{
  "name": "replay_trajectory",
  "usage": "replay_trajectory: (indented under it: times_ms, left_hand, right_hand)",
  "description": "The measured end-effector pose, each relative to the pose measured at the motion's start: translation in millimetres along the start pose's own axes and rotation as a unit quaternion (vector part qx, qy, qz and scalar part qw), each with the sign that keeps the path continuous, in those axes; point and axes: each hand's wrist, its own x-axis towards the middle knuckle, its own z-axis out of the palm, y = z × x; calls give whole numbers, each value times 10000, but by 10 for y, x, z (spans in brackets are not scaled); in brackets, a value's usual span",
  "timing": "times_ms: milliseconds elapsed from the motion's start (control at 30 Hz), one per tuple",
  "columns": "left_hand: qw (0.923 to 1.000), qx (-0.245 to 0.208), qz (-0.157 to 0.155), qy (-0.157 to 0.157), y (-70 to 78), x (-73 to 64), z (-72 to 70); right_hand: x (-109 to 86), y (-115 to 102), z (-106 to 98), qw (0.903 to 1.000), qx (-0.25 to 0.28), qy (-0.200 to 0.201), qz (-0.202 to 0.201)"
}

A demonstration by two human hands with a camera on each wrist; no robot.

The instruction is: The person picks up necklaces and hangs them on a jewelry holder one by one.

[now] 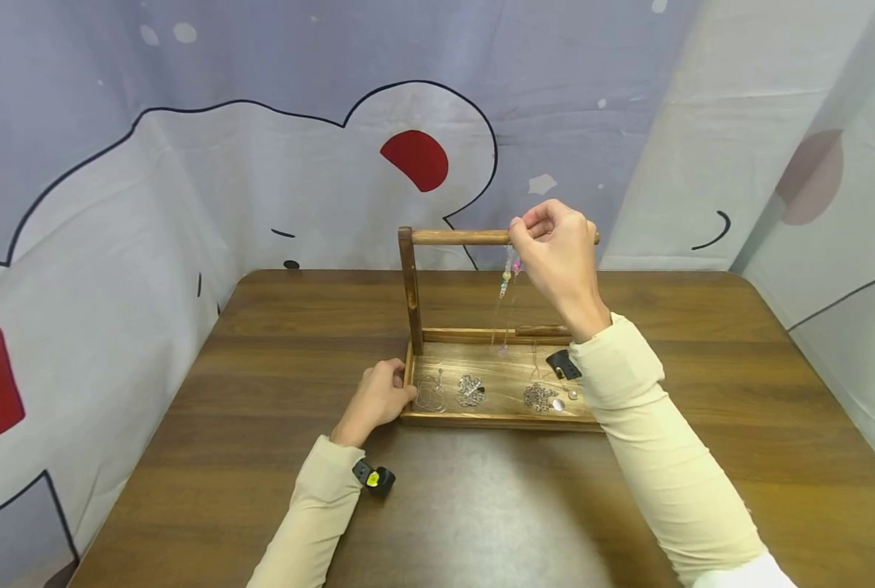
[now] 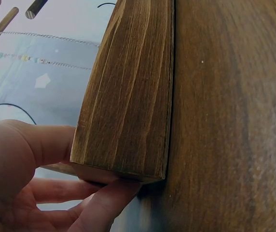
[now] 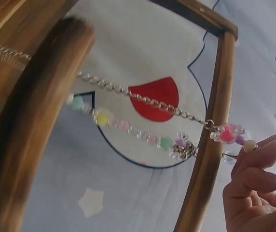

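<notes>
Head view, right hand (image 1: 560, 257): fingers pinching the beaded necklace (image 1: 506, 276) at the wooden rod (image 1: 459, 238).
Head view, left hand (image 1: 378, 394): at the tray (image 1: 496, 421).
Left-wrist view, fingers (image 2: 106, 200): gripping the tray's end.
Right-wrist view, pink bead (image 3: 226, 134): overlapping the rod, beside the fingertips (image 3: 268, 151).

The bar (image 1: 459, 237), the post (image 1: 411, 294) at the left and the tray (image 1: 496, 421) look like brown wood, streaked with grain and smooth, with a low sheen. The necklace (image 3: 150, 100) has shiny metal links and glossy beads (image 3: 226, 135), plastic by their look, some clear. The chains (image 1: 470, 390) in the tray are bright metal. The table (image 1: 283, 359) has a smooth wood-grain top, glossiest at the near side. The curtain (image 1: 261, 180) at the far side is matt, softly creased cloth; the sleeves (image 1: 631, 396) are matt, wrinkled cloth.
</notes>
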Motion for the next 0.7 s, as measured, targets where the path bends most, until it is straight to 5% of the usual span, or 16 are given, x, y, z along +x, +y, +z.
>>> replay_trajectory:
  times_ms: [700]
  left_hand:
    - [9999, 44, 121, -19, 28, 3, -29]
  right_hand:
    - [-82, -351, 531, 9944, 518, -669, -640]
